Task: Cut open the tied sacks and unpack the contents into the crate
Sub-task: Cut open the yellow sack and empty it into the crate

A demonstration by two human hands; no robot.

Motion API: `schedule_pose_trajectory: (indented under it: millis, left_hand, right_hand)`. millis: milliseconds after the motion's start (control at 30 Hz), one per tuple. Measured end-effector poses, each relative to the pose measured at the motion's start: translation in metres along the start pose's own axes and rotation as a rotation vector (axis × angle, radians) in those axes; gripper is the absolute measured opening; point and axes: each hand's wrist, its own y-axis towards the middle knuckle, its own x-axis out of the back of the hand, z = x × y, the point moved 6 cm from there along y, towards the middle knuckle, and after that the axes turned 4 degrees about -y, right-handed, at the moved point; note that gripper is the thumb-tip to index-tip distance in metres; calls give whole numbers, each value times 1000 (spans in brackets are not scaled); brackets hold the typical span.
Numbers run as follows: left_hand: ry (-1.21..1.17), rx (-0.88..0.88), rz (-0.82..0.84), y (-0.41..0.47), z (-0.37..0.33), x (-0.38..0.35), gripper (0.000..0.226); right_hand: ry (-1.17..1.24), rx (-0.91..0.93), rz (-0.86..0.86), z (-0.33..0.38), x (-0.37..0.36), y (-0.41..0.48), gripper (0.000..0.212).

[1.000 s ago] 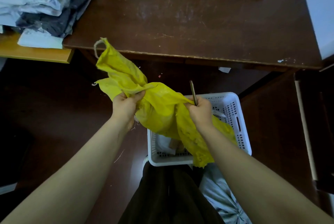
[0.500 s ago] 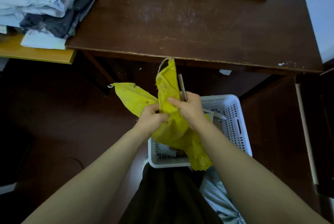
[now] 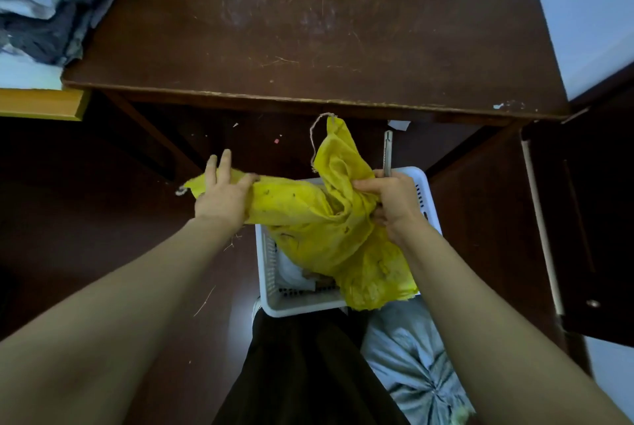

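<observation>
One crumpled yellow sack point(image 3: 308, 215) hanging over white crate point(image 3: 271, 273); left hand point(image 3: 223, 198) gripping end, right hand point(image 3: 394, 201) clutching fabric plus cutter point(image 3: 387, 153); hands spreading wider apart than before.

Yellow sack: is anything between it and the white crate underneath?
Nothing visible. The yellow sack hangs directly over the white crate, its lower end draped across the near right rim; left hand and right hand hold it up.

The yellow sack point(image 3: 319, 219) is made of thin, matt, crinkled woven cloth, and rough fibrous twine point(image 3: 313, 140) is attached to it. The crate point(image 3: 271, 273) is moulded in smooth white perforated plastic. The table point(image 3: 308, 30) is finished in dark, scratched wood; the cutter point(image 3: 387, 153) is cased in dull metal
</observation>
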Motion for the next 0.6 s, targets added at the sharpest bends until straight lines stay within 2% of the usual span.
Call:
schedule_pose_trajectory:
  millis: [67, 133, 200, 333, 467, 600]
  left_hand:
    - [-2, -42, 29, 5, -6, -1, 49]
    - [-121, 1, 81, 6, -13, 1, 32]
    - [-326, 68, 47, 4, -17, 12, 21]
    - [-617, 47, -38, -3, -36, 39, 17]
    - [-828, -24, -5, -17, -64, 55, 23]
    - [-942, -68, -1, -25, -80, 70, 23]
  right_hand:
    - [16, -17, -47, -1, 10, 3, 29]
    - [63, 4, -139, 1, 21, 8, 32]
    - [60, 74, -236, 9, 31, 10, 27]
    - [-127, 228, -331, 28, 38, 8, 12]
    - [-194, 336, -377, 47, 41, -2, 15]
    - [-174, 372, -450, 63, 51, -12, 16]
